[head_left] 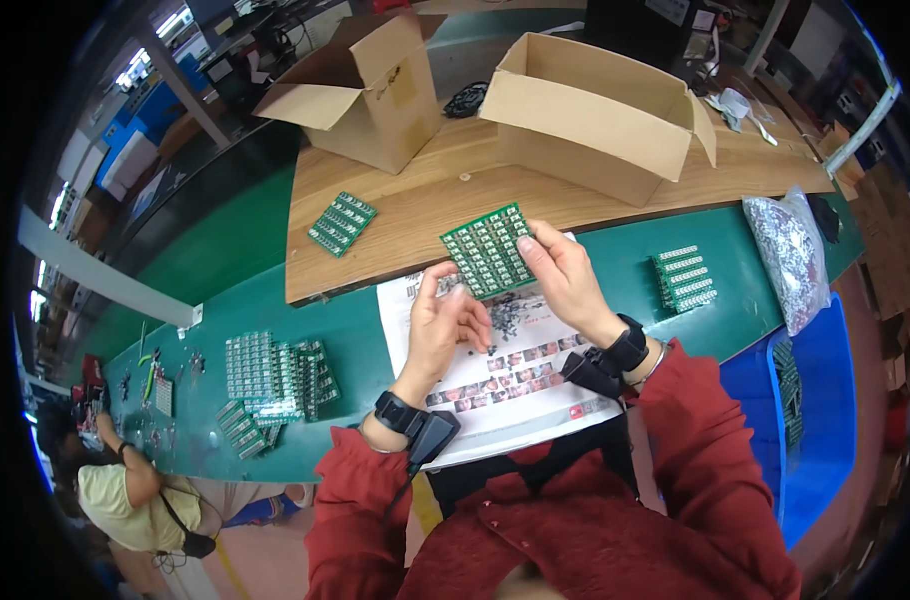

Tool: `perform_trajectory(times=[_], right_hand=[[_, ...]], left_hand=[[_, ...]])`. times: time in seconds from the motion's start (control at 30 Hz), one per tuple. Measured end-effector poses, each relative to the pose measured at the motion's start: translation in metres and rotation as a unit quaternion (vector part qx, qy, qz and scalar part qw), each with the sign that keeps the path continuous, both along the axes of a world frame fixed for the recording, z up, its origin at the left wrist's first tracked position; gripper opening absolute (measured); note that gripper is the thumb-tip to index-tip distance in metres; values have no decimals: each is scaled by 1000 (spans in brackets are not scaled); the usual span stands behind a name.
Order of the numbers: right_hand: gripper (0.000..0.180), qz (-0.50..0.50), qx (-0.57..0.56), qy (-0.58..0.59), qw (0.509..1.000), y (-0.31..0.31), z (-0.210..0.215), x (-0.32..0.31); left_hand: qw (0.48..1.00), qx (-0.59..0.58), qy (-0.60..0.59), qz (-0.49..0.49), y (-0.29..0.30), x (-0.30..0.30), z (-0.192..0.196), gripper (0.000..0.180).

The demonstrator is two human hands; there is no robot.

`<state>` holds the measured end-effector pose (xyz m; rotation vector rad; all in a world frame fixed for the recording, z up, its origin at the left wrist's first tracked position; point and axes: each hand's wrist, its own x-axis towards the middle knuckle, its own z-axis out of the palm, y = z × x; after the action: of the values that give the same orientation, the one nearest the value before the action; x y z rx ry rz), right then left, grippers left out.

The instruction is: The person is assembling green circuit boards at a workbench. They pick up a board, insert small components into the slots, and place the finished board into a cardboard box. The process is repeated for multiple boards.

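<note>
I hold a green circuit board panel (489, 252) with rows of small light parts, tilted above a printed paper sheet (515, 410). My right hand (567, 275) is closed on its right edge, thumb on the upper face. At the panel's lower left edge is my left hand (445, 325), its index finger and thumb at the edge and its other fingers curled below. Small dark pieces (510, 318) lie on the sheet under the panel. Each wrist wears a black strapped device.
Stacked panels (275, 380) lie left, another stack (685, 280) right, one panel (342, 223) on the wooden board. Two open cardboard boxes (390, 110) (595, 125) stand behind. A silvery bag (787, 260) and blue bin (820, 440) are right. Another person (125, 490) works far left.
</note>
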<state>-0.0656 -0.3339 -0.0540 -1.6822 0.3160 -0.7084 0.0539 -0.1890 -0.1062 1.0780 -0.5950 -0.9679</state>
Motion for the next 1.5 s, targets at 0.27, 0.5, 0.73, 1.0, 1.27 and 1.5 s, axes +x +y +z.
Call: perform_trajectory(times=[0.27, 0.5, 0.73, 1.0, 1.27, 1.5], right_hand=[[29, 102, 234, -1, 967, -2, -6, 3], [31, 70, 102, -32, 992, -6, -3, -15], [36, -99, -591, -47, 799, -34, 26, -96], [39, -275, -505, 85, 814, -94, 14, -219], [38, -198, -517, 96, 827, -104, -10, -220], [34, -165, -574, 129, 792, -99, -3, -212]], left_hand=[[995, -21, -64, 70, 1, 9, -7, 16], [991, -30, -86, 100, -2, 0, 4, 26], [989, -48, -88, 109, -1, 2, 0, 26], [987, -32, -92, 123, 0, 3, 3, 20], [982, 40, -145, 113, -4, 1, 20, 20], [975, 62, -185, 111, 3, -1, 32, 18]])
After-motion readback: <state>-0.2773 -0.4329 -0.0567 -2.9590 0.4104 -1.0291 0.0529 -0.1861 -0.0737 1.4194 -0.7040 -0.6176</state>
